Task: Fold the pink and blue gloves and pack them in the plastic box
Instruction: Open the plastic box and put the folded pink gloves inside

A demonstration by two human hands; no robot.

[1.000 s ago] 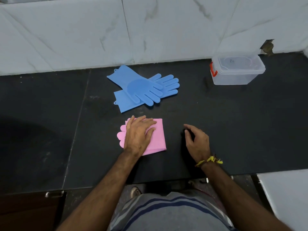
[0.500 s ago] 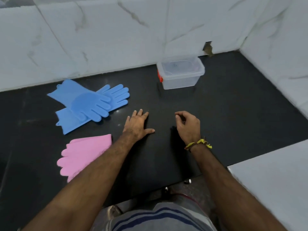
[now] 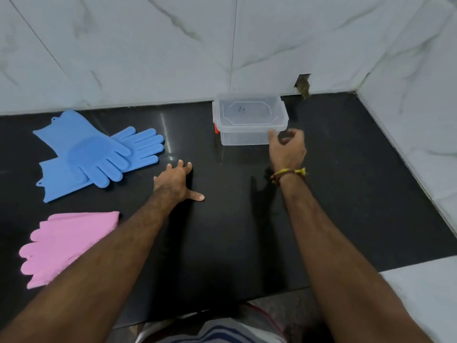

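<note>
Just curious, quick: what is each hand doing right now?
Left hand: open, flat on the black counter, holding nothing.
Right hand: open, empty, reaching at the plastic box.

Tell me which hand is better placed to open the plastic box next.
Right. The right hand is raised at the plastic box's near right corner, fingers open, while the left hand rests flat on the black counter, farther from it.

- The right hand [image 3: 286, 147], resting curled on the black stone counter [image 3: 346, 194] half a second ago, has lifted and reached forward; its loosely spread fingers now sit at the near right corner of the lidded clear plastic box [image 3: 249, 120].
</note>
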